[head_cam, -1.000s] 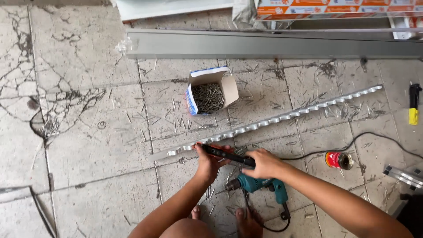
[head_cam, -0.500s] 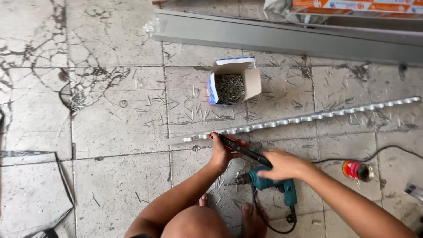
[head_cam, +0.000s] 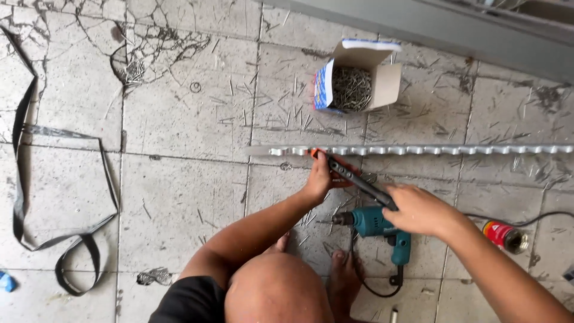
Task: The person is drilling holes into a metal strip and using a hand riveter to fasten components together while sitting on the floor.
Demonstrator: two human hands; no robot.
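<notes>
1. Cracked, grey floor tiles fill my view, scratched all over and littered with loose nails.
2. I see my left hand closed around the front end of a long black tool, close to its orange tip, which sits at the metal strip.
3. My right hand is wrapped over the rear end of the same black tool, fingers curled shut on it; both hands are clamped on the tool, one at each end.
4. That strip is a long, pale, scalloped rail lying flat on the floor, running from the middle of the view out past the right edge. The tool meets it near its left end.
5. Just below my right hand a teal power drill lies on its side on the tiles, bit pointing left, with its black cord looping beneath it.
6. Beyond the strip stands an open cardboard box full of nails, flaps spread.
7. A small red can lies on its side to the right of the drill, near my right forearm.
8. A black strap loops loosely across the tiles at far left, well apart from everything else.
9. My bare foot rests on the floor just under the drill.
</notes>
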